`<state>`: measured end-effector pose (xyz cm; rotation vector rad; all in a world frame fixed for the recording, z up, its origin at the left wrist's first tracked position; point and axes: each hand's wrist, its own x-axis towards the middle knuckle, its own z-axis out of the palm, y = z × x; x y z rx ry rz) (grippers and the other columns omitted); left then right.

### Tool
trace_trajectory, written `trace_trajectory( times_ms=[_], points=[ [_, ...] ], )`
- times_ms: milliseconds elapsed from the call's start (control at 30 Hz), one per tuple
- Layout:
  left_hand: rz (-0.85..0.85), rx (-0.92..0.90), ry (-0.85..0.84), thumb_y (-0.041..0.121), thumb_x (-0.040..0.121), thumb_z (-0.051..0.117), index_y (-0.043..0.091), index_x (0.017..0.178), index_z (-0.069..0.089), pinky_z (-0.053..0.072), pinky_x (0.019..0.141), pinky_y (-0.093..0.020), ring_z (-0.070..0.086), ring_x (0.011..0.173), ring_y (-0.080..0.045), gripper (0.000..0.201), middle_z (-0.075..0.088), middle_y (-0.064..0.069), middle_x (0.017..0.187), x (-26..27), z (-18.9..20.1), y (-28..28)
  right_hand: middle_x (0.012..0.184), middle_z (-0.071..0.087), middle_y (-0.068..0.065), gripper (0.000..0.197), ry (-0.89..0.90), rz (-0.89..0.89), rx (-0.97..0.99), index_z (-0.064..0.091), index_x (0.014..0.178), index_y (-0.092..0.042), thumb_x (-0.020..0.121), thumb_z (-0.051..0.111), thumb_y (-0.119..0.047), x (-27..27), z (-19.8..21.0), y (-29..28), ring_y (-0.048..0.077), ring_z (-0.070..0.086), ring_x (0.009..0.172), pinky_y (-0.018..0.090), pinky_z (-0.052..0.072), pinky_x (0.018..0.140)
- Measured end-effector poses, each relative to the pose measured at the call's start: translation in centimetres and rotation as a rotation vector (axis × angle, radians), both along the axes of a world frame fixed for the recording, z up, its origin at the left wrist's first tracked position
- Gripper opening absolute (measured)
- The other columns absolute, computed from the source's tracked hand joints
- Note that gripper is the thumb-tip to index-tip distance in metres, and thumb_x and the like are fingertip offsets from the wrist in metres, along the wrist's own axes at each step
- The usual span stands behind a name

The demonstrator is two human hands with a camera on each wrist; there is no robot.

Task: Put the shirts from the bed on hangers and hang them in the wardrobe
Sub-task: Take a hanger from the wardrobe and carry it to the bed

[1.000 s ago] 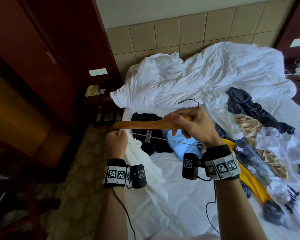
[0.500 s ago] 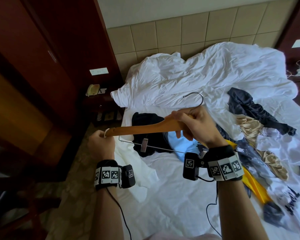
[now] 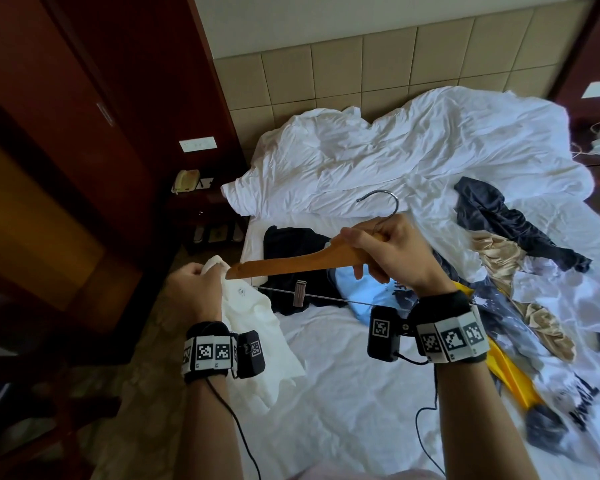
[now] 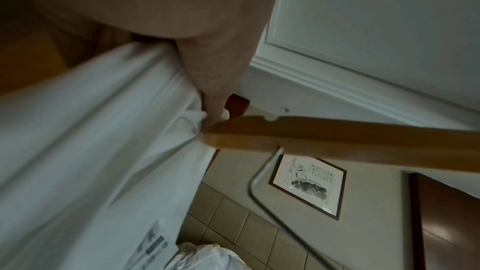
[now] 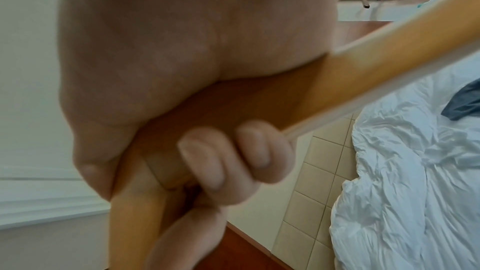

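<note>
My right hand (image 3: 388, 252) grips the middle of a wooden hanger (image 3: 291, 263) just under its metal hook (image 3: 383, 202); a clip (image 3: 299, 293) sits on the wire bar below. In the right wrist view the fingers (image 5: 233, 157) curl round the wooden hanger (image 5: 350, 89). My left hand (image 3: 196, 289) pinches a white shirt (image 3: 257, 337) at the hanger's left tip, the cloth hanging down beside the bed. The left wrist view shows the white shirt (image 4: 91, 151) bunched against the hanger end (image 4: 285, 137). Several more shirts lie on the bed: a black one (image 3: 291, 244), a light blue one (image 3: 371, 292), a dark navy one (image 3: 499, 216).
The dark wooden wardrobe (image 3: 66, 150) stands at the left. A nightstand with a phone (image 3: 186, 180) is between it and the bed. A crumpled white duvet (image 3: 395, 157) covers the bed's head. Yellow (image 3: 506, 372), beige (image 3: 534, 320) and printed white clothes lie at the right.
My left hand has moved back right and up, bringing the white shirt's edge against the hanger's left tip. The right hand has tilted the hanger's left end lower.
</note>
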<state>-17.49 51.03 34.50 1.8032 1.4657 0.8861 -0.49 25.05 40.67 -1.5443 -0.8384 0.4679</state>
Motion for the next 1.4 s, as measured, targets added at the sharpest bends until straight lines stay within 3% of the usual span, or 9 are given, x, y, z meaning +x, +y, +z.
trace_trajectory(
  times_ms=[133, 233, 400, 567, 767, 967, 1100, 1233, 1400],
  points=[
    [-0.060, 0.060, -0.006, 0.035, 0.074, 0.078, 0.026, 0.080, 0.065, 0.059, 0.069, -0.040, 0.065, 0.070, -0.015, 0.017, 0.066, 0.009, 0.074, 0.7, 0.8, -1.1, 0.059, 0.067, 0.020, 0.028, 0.000, 0.052, -0.029, 0.085, 0.094, -0.018, 0.105, 0.063, -0.032, -0.6, -0.1, 0.9, 0.030, 0.046, 0.041, 0.028, 0.035, 0.043],
    [-0.093, 0.085, -0.012, 0.024, 0.082, 0.077, 0.022, 0.084, 0.065, 0.046, 0.057, -0.027, 0.064, 0.070, -0.014, 0.012, 0.065, 0.005, 0.076, 1.3, 1.1, -1.8, 0.059, 0.066, 0.019, 0.033, 0.004, 0.063, -0.058, 0.084, 0.093, -0.018, 0.106, 0.061, -0.037, -1.2, -0.1, 1.6, 0.028, 0.046, 0.042, 0.029, 0.035, 0.045],
    [-0.235, 0.069, -0.007, 0.024, 0.081, 0.076, 0.020, 0.069, 0.067, 0.049, 0.058, -0.028, 0.066, 0.066, -0.019, 0.017, 0.067, 0.000, 0.066, 1.9, 2.3, -3.3, 0.060, 0.068, 0.018, 0.039, 0.042, -0.003, -0.070, 0.083, 0.092, -0.017, 0.105, 0.059, -0.045, -2.0, -0.4, 2.9, 0.027, 0.047, 0.043, 0.029, 0.034, 0.044],
    [-0.455, 0.108, -0.085, 0.029, 0.082, 0.080, 0.012, 0.069, 0.072, 0.034, 0.046, -0.017, 0.060, 0.062, -0.022, 0.023, 0.066, -0.007, 0.062, 3.3, 3.0, -5.0, 0.058, 0.069, 0.012, 0.042, 0.051, -0.093, -0.075, 0.080, 0.088, -0.012, 0.105, 0.060, -0.046, -3.4, -1.3, 5.2, 0.021, 0.050, 0.040, 0.023, 0.036, 0.040],
    [-0.651, 0.166, -0.180, 0.027, 0.095, 0.073, 0.015, 0.083, 0.076, 0.046, 0.055, -0.018, 0.065, 0.065, -0.011, 0.017, 0.069, 0.000, 0.067, 3.9, 4.3, -6.1, 0.060, 0.070, 0.013, 0.042, 0.142, -0.181, -0.010, 0.074, 0.096, -0.010, 0.104, 0.061, -0.049, -4.0, -2.0, 6.1, 0.019, 0.050, 0.041, 0.025, 0.038, 0.042],
    [-0.356, 0.229, -0.174, 0.017, 0.092, 0.071, 0.020, 0.093, 0.073, 0.055, 0.069, -0.030, 0.066, 0.081, -0.010, 0.004, 0.068, 0.010, 0.082, 3.4, 3.9, -4.4, 0.052, 0.061, 0.016, 0.044, 0.134, -0.265, 0.072, 0.070, 0.080, -0.003, 0.102, 0.065, -0.040, -3.3, -1.3, 5.1, 0.021, 0.044, 0.038, 0.025, 0.034, 0.043],
    [-0.263, 0.312, -0.235, 0.004, 0.086, 0.073, 0.019, 0.107, 0.065, 0.056, 0.081, -0.029, 0.064, 0.092, -0.010, 0.027, 0.064, 0.010, 0.096, 3.1, 3.9, -3.9, 0.050, 0.056, 0.015, 0.044, 0.140, -0.277, 0.126, 0.069, 0.077, 0.000, 0.103, 0.064, -0.036, -3.1, -0.5, 4.4, 0.022, 0.041, 0.037, 0.024, 0.032, 0.042],
    [-0.129, 0.492, -0.105, 0.012, 0.084, 0.071, 0.015, 0.097, 0.060, 0.045, 0.075, -0.032, 0.055, 0.093, -0.015, 0.017, 0.058, 0.003, 0.100, 2.7, 4.0, -4.2, 0.050, 0.055, 0.015, 0.046, 0.146, -0.258, 0.119, 0.070, 0.085, 0.008, 0.103, 0.063, -0.035, -3.1, 0.1, 4.2, 0.023, 0.040, 0.037, 0.025, 0.031, 0.041],
    [-0.117, 0.404, 0.004, 0.013, 0.089, 0.071, 0.018, 0.099, 0.060, 0.045, 0.070, -0.033, 0.061, 0.089, -0.018, 0.015, 0.064, 0.001, 0.098, 2.3, 3.7, -3.8, 0.051, 0.057, 0.013, 0.043, 0.047, -0.257, 0.096, 0.072, 0.078, -0.002, 0.101, 0.066, -0.037, -3.1, 0.9, 3.7, 0.019, 0.045, 0.040, 0.026, 0.035, 0.045]
  ],
)
